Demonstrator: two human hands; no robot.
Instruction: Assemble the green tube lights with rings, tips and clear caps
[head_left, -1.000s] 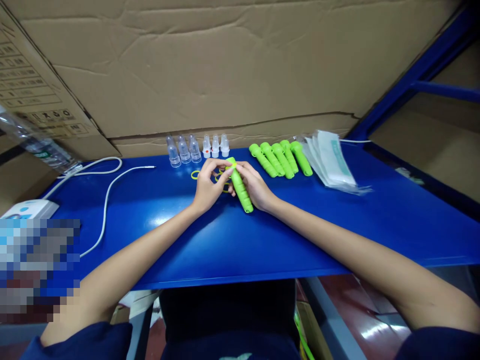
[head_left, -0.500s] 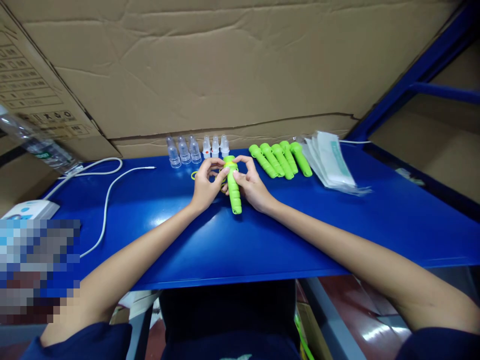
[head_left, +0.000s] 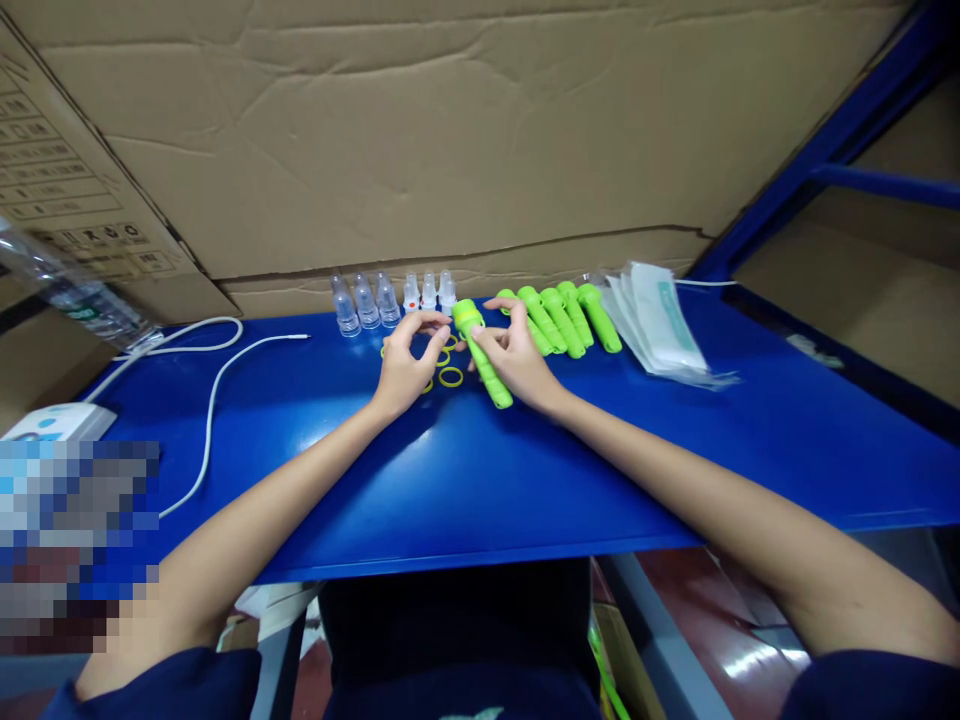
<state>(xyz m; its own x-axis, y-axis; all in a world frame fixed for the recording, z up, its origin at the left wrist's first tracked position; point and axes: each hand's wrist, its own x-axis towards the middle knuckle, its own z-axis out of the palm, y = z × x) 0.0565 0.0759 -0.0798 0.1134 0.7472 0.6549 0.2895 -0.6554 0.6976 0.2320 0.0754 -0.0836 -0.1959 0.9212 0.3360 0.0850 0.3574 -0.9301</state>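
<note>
My right hand (head_left: pixel 519 358) grips a bright green, flashlight-shaped handle (head_left: pixel 489 372), its ribbed grip slanting toward me and its wide head pointing away. A yellow band shows around that head. Just left of it, my left hand (head_left: pixel 409 365) is open, thumb and fingers apart, with nothing visible between them. Several yellow rings (head_left: pixel 451 377) lie on the table between and partly behind my hands. Behind my right hand, several more green handles (head_left: pixel 574 320) lie side by side.
Clear tapered caps (head_left: pixel 365 302) and smaller white-based clear caps (head_left: pixel 429 292) stand in rows along the cardboard wall (head_left: pixel 465 150). White packets (head_left: pixel 660 320) lie at right on the blue table (head_left: pixel 465 500). A white cable (head_left: pixel 214 410) and a plastic bottle (head_left: pixel 90 300) are at left.
My left hand has come off the green handle and moved slightly left. My right hand has shifted right with the handle, tilting it and uncovering more yellow rings.
</note>
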